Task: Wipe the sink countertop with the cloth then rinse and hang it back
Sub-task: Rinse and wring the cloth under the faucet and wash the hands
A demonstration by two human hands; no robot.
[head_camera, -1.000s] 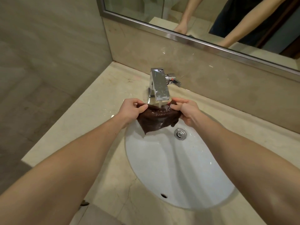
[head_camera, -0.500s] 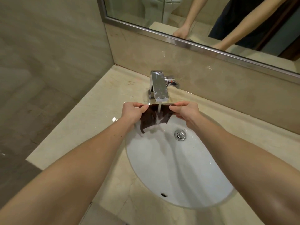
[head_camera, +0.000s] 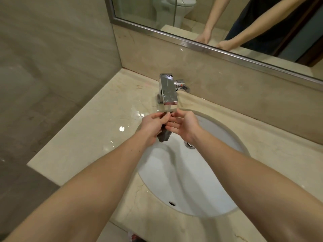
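**Rinse step: cloth wadded under the spout**

I read this as the rinse. The cloth is bunched between both hands over the back rim of the sink, directly below the faucet. Its dark tail hangs down into the sink.

To do it well:
- Hold the wad in the stream.
- Squeeze and release, turning it so the inner folds flush.
- Wring over the sink, not over the countertop, which shows wet patches left of the sink rim.

Left hand: fingers curled round the cloth, forearm coming in from the front-left corner.

Right hand: palm facing left, fingers near straight against the wad. It looks like pressing rather than gripping, but the contact itself is hidden.

Hanging is not yet done.
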